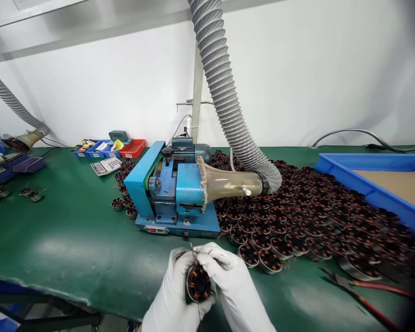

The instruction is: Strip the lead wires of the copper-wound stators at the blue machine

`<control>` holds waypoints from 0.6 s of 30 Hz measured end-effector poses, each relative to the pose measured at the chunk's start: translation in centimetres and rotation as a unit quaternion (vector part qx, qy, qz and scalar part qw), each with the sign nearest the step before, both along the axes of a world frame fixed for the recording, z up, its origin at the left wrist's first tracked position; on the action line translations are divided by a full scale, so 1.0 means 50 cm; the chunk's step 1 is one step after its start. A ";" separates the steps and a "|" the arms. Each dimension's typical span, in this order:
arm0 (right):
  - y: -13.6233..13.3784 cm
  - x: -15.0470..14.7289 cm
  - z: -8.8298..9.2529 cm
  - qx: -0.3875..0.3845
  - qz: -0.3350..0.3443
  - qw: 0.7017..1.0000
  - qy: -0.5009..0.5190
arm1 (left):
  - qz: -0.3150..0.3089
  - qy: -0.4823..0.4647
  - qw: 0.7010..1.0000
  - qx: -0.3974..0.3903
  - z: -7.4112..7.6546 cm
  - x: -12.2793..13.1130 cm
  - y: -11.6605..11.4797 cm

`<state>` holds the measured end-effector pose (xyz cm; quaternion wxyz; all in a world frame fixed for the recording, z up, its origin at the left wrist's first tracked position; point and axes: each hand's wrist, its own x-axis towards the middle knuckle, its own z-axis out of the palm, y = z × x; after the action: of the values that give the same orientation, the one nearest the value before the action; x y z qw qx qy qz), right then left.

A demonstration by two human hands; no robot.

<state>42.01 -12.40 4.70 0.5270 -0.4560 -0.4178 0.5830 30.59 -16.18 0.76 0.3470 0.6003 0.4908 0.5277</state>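
Observation:
Both my hands wear white gloves and meet low in the middle of the view. My left hand [173, 295] is wrapped round a round motor stator [198, 283] with copper windings, its open face toward me. My right hand [228, 276] pinches the thin wire ends that stick up from the stator's top. Just beyond stands a blue bench machine [174, 193] with a red switch at its front. A grey ribbed extraction hose [224, 97] ends in a beige funnel at the machine's right side.
Many stators [297, 212] cover the green table [65, 240] to the right; a few lie left of the machine. A blue tray [370, 184] stands far right, red-handled pliers [363, 290] near the front edge. A calculator [105, 166] and small bins [133, 148] sit at the back left.

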 end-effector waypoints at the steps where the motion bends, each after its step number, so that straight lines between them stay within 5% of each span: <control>1: 0.005 -0.001 0.000 0.004 -0.007 1.000 -0.008 | 0.014 -0.005 1.000 0.001 -0.004 0.004 -0.004; 4: 0.028 0.017 0.006 -0.007 -0.040 0.996 0.074 | 0.073 -0.012 0.997 0.000 -0.017 0.013 -0.015; 8: 0.051 0.045 -0.001 0.035 -0.178 0.973 0.141 | 0.100 -0.015 0.995 -0.019 -0.017 0.018 -0.004; 13: 0.038 -0.004 -0.046 0.104 -0.064 0.991 -0.063 | 0.104 -0.060 0.991 -0.063 -0.003 0.032 0.058; 18: 0.075 -0.047 -0.065 0.102 -0.087 0.986 -0.098 | 0.174 -0.140 0.967 -0.121 -0.012 0.056 0.132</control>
<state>39.65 -8.66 1.45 0.5760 -0.4890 -0.4835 0.4420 33.37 -9.57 0.16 0.3854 0.3790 0.5942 0.5956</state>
